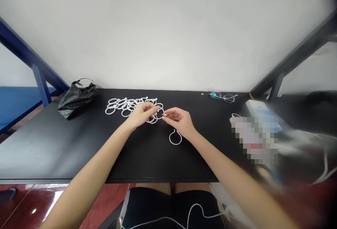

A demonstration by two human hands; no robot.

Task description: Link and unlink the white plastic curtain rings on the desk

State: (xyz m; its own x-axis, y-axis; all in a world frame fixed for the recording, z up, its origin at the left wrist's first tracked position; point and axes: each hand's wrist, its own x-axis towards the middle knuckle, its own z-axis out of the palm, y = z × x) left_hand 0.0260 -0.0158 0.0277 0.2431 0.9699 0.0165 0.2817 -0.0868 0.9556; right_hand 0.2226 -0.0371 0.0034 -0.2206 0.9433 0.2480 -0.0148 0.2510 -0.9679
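My left hand (142, 114) and my right hand (178, 119) meet over the middle of a black table (79, 145). Both pinch the same white plastic ring (157, 114), the left hand from its left side, the right hand with fingertips on its right end. A few more rings lie just under it. A pile of several white rings (123, 105) is spread behind my left hand. One single white ring (175, 137) lies on the table below my right wrist.
A crumpled black plastic bag (77, 97) sits at the back left. Eyeglasses (223, 96) lie at the back right. A white box (259, 109) and a blurred-out patch are at the right, with white cables beside them. A wall stands behind the table.
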